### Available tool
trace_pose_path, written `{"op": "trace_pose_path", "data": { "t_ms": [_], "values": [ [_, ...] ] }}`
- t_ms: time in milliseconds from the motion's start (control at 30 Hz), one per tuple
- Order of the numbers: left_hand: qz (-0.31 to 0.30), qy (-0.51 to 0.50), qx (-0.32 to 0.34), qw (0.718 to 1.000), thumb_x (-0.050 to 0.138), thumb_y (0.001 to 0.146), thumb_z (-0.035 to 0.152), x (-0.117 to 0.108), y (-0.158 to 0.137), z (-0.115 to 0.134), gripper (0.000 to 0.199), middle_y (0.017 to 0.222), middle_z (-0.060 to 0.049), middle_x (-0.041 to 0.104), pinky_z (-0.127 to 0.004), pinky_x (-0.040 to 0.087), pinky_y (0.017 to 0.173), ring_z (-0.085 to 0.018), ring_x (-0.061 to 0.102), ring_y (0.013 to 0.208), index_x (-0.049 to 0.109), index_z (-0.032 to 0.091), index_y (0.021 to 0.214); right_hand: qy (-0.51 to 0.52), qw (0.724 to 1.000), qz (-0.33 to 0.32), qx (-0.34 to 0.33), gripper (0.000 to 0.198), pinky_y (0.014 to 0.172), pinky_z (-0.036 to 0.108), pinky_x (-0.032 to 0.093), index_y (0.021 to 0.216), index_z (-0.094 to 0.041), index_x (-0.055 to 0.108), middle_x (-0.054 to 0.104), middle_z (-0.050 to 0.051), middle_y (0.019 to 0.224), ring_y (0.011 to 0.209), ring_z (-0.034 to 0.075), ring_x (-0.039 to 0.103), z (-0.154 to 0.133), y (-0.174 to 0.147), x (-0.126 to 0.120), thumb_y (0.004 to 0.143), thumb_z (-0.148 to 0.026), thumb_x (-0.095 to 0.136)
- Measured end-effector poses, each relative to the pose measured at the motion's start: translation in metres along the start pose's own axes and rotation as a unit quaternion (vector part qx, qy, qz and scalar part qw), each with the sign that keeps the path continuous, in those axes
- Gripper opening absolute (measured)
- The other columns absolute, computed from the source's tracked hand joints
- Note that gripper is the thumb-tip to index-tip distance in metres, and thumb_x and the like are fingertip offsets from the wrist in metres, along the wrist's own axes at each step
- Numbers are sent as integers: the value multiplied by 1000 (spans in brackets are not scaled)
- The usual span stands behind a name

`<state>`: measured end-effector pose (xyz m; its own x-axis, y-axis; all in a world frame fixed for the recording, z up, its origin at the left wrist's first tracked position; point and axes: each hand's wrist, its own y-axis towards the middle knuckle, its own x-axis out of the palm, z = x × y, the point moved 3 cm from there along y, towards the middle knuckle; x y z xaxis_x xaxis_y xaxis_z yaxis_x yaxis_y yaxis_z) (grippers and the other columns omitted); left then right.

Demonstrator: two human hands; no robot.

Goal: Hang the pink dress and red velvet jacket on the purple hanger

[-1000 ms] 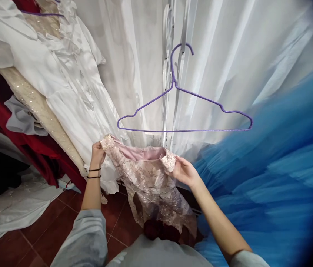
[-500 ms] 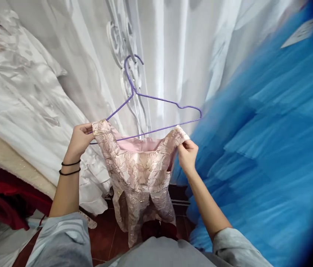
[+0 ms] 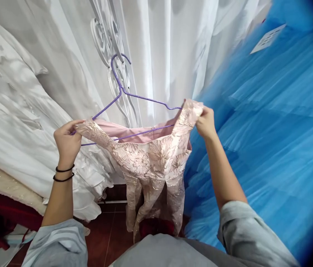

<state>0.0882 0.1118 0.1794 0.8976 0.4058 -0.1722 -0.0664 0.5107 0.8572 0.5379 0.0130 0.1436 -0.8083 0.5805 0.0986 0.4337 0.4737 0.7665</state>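
Observation:
A pale pink dress with a gold floral pattern hangs in front of me, its skirt falling toward the floor. My left hand, with two black bands at the wrist, is closed on its left shoulder strap and against the hanger's end. My right hand pinches the right strap. The purple hanger passes into both straps; its right end is hidden behind the right one. The hanger's hook is up at a white scrollwork frame.
Blue tulle fills the right side, with a white printed card on it. White garments hang at left, above dark red cloth. White curtains hang behind. Below is a reddish tiled floor.
My right hand has moved up and outward, bringing the right strap over the hanger's right end, which was bare before. My left hand has shifted left with its strap. The view has turned slightly.

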Motion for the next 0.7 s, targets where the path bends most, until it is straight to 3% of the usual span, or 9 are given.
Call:
{"op": "trace_pose_path", "data": {
  "t_ms": [133, 233, 400, 467, 533, 633, 700],
  "values": [
    [-24, 10, 18, 1000, 66, 76, 24, -1, -3, -4, 22, 79, -2, 72, -20, 43, 63, -10, 59, 71, 77, 11, 90, -85, 968, -232, 40, 28, 61, 27, 51, 62, -14, 64, 58, -2, 56, 61, 14, 59, -21, 34, 32, 62, -35, 82],
    [-47, 45, 14, 998, 65, 76, 26, -2, -8, -8, 21, 86, -3, 72, -18, 42, 59, -12, 61, 80, 76, 13, 88, -167, 934, -310, 66, 21, 56, 26, 48, 56, -12, 62, 51, -3, 47, 53, 11, 55, -28, 44, 47, 61, -20, 81],
    [-168, -76, -51, 981, 68, 66, 24, -7, -4, -14, 30, 86, -4, 72, -26, 53, 75, -16, 63, 84, 73, 10, 92, -257, 902, -343, 51, 15, 62, 30, 52, 53, -13, 62, 49, -3, 44, 54, 14, 59, -29, 50, 43, 60, -12, 76],
    [-205, -117, -88, 968, 67, 69, 30, -9, 1, -12, 35, 86, -5, 72, -31, 55, 77, -17, 63, 83, 72, 7, 95, -278, 881, -383, 19, 7, 68, 32, 55, 64, -13, 68, 58, -2, 53, 60, 15, 62, -33, 51, 39, 63, -16, 75],
    [-214, -84, -93, 969, 65, 75, 36, -9, 6, -8, 39, 83, -5, 71, -30, 54, 73, -15, 61, 77, 72, 5, 98, -284, 867, -409, -22, 21, 78, 35, 57, 87, -15, 73, 70, 1, 74, 74, 18, 67, -45, 48, 35, 67, -20, 74],
    [-214, 16, -23, 977, 66, 80, 38, 0, 11, 4, 37, 77, -4, 71, -26, 49, 69, -12, 59, 70, 74, 4, 94, -291, 889, -339, -99, 47, 98, 45, 53, 123, -17, 64, 70, 8, 114, 107, 26, 65, -84, 24, 32, 78, -28, 68],
    [-197, 41, 11, 979, 66, 82, 38, 6, 11, 10, 33, 76, -4, 71, -26, 48, 67, -12, 60, 68, 75, 7, 88, -296, 907, -259, -151, 54, 108, 50, 46, 139, -20, 52, 62, 9, 131, 123, 30, 57, -125, -14, 32, 87, -29, 60]
  ]
}}
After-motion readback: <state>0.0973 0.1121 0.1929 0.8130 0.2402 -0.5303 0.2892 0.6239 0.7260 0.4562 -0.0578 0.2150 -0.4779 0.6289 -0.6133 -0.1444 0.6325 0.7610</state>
